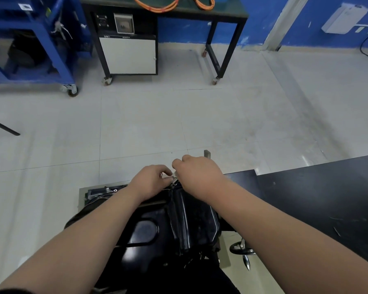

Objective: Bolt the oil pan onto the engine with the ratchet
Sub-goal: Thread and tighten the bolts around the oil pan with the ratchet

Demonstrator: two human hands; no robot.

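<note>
The glossy black pressed-steel oil pan sits on top of the dark engine, which is carried on a stand low in front of the person, just beside the black desk. Both hands meet over one spot at the pan's far rim. The left hand has its grip closed, fingertips pinching a small silvery metal piece that may be a bolt or the ratchet's head; it is too small to tell. The right hand curls over the same spot, and whether its grip holds a tool is hidden under the knuckles. I judge the pan already seated and the bolting under way at this far-edge fastener. The arms cover much of the rim, so how many bolts are in cannot be seen; further bolts and final tightening probably remain. The stand's chrome handwheel shows at the right, over the pale tiled floor.
</note>
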